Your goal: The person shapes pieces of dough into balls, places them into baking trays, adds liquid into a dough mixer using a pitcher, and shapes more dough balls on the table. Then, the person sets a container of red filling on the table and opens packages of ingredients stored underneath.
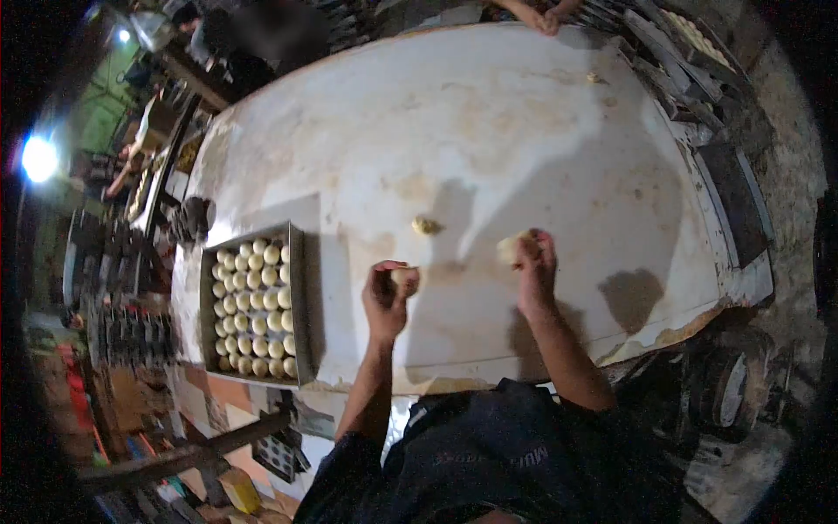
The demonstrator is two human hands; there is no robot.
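My left hand point(384, 293) is closed around a pale dough ball point(406, 278), held above the near part of the worktable point(349, 227). To the right, my right hand point(539, 258) grips a piece of dough point(511, 251) between thumb and fingers; its outline is slightly blurred. A small yellowish lump of dough point(426, 226) lies on the tabletop between and beyond both hands. Left of my left hand stands a metal tray point(298, 306) with rows of round dough balls point(257, 299) in it.
Another person's hands point(546, 19) are at the far edge. A small dough scrap point(594, 78) lies near them. Dark metal pans point(733, 201) line the right edge, and stacked tins point(131, 336) stand at left. A yellow container point(239, 491) is low at left.
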